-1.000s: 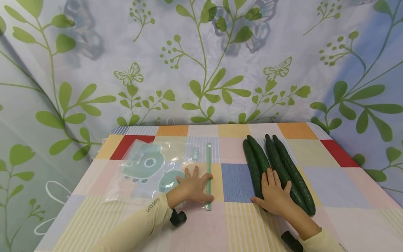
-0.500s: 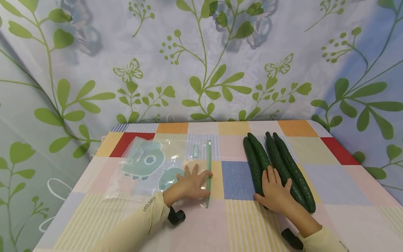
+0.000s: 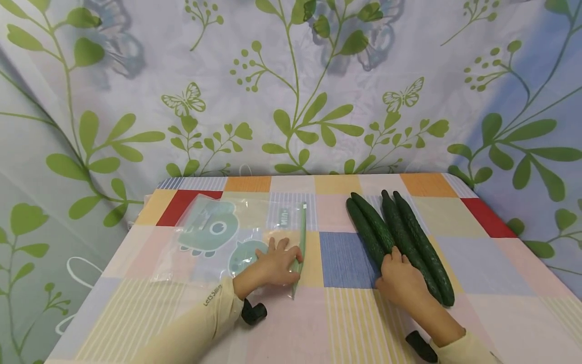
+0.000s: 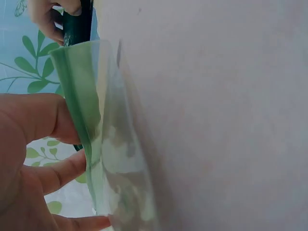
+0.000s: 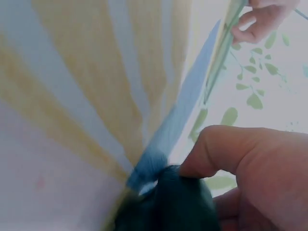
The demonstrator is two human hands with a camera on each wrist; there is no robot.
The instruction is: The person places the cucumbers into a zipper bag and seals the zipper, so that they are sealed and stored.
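Patchwork cloth, pastel checks, covers the table (image 3: 491, 298), which stands against a leaf-printed backdrop. Zip bag (image 3: 213, 237), clear plastic with teal cartoon print: flat on the left half of the table, green zip strip (image 3: 301, 242) toward the centre; nothing visible inside. Cucumbers (image 3: 400, 242), four, dark green: laid side by side on the right half, ends toward the far edge, none in the bag. Left hand (image 3: 273, 267): thumb and fingers pinch the near end of the zip strip, lifting the mouth. Right hand (image 3: 400, 280): fingers curled round the near end of the leftmost cucumber (image 3: 366, 231). Risks, as judged: the thin film may slip from the pinch and the mouth fall shut; a long cucumber held at one end may tip or roll its neighbours toward the right edge.
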